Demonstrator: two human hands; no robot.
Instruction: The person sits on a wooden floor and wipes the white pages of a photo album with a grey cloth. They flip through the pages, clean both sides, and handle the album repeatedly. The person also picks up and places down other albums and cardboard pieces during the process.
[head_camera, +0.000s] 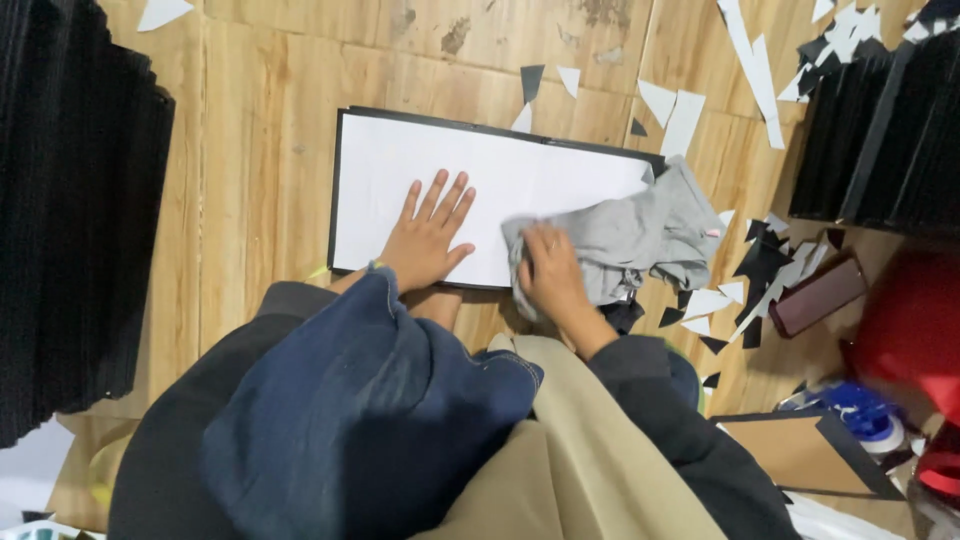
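One white board (480, 190), one grey cloth (630, 235), two hands, two black stacks, many paper scraps

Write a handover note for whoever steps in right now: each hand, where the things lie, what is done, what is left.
Left hand: flat, fingers spread, pressing on the white sheet, grip on nothing.
Right hand: grip shut on the grey cloth, which lies bunched over the sheet's right end.
The sheet lies on a black-edged board on the wooden floor; paper offcuts are scattered to the right.
Done: sheet sits flat within the board's edges.
Left: the cloth covers only the right end; the rest of the sheet shows no sign either way of wiping.
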